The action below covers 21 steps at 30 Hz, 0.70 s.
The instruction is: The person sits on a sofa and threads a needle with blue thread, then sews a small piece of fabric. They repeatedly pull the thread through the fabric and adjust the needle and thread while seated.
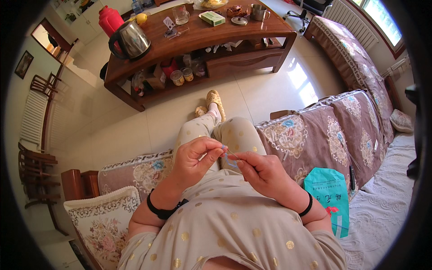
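Note:
Above my lap, my left hand (pixel 195 160) pinches a small blue piece of yarn or cord (pixel 224 147) between thumb and forefinger. My right hand (pixel 263 170) grips a thin metal rod (pixel 233 154), perhaps a crochet hook or needle. Its tip meets the blue piece at my left fingertips. A loose light-blue strand (pixel 231 164) hangs below, between the two hands. Fingers hide part of the rod, and its tip is too small to make out. Dotted beige trousers (pixel 238 133) lie behind the hands.
A teal bag (pixel 325 189) bearing writing lies on the sofa at right, near a dark slim object (pixel 352 177). At left rests a floral cushion (pixel 104 216). Ahead, a wooden coffee table (pixel 202 33) carries an electric kettle (pixel 131 39), a glass mug (pixel 181 15) and a box (pixel 212 18).

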Tool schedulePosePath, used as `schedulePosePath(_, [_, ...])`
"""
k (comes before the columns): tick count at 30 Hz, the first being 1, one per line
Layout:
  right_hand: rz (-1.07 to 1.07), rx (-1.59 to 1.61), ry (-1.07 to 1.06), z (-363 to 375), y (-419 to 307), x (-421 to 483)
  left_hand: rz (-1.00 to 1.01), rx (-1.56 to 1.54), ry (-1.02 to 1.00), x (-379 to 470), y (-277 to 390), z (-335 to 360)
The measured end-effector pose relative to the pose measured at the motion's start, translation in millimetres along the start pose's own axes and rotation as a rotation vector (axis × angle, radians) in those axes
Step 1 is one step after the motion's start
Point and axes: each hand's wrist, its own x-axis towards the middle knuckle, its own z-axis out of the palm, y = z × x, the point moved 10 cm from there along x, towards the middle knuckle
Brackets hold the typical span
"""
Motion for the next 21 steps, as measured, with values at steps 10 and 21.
schedulePosePath(10, [-0.032, -0.081, -0.003, -1.0, -6.9, 0.9, 0.019, 0.132, -0.018, 0.2, 4.9, -0.6])
schedulePosePath(21, [0.000, -0.075, -0.027, 1.5, -3.5, 0.5, 0.040, 0.141, -0.047, 0.9, 6.4, 2.4])
